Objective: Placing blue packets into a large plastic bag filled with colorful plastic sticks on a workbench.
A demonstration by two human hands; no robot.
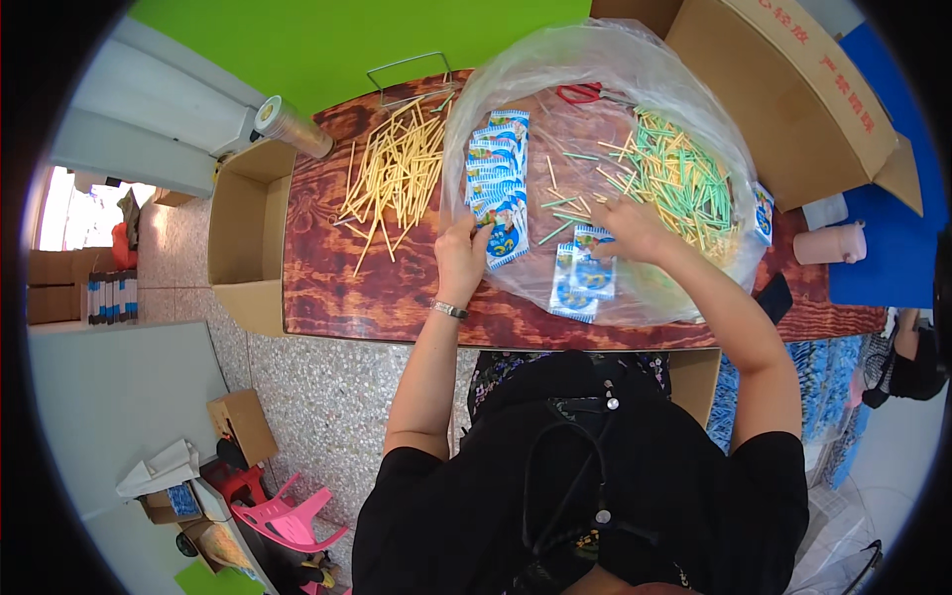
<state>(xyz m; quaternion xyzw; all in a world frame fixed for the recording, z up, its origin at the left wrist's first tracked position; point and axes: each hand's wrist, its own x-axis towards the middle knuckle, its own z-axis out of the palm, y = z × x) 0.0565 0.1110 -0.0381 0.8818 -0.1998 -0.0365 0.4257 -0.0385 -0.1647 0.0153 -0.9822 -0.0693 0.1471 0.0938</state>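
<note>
A row of overlapping blue-and-white sachets (499, 164) lies on clear plastic sheeting. My left hand (459, 260) is at the row's near left edge, thumb and fingers closed on the nearest sachet. To its right, a few more sachets (575, 293) overlap near the table's front. My right hand (632, 230) reaches over these, its fingers closed around the upper one's right edge. Beyond that hand spreads a pile of thin green and yellow sticks (689, 183), with some loose ones between the hands. Yellow sticks (405, 164) are heaped on the table to the left.
Red-handled scissors (580, 93) lie at the back of the plastic sheeting (605, 45). A wire stand (409, 71) and a clear tub (295, 126) are at the far left. The right side holds a large cardboard box (788, 99), a pink cup (830, 244) and a dark phone (774, 297).
</note>
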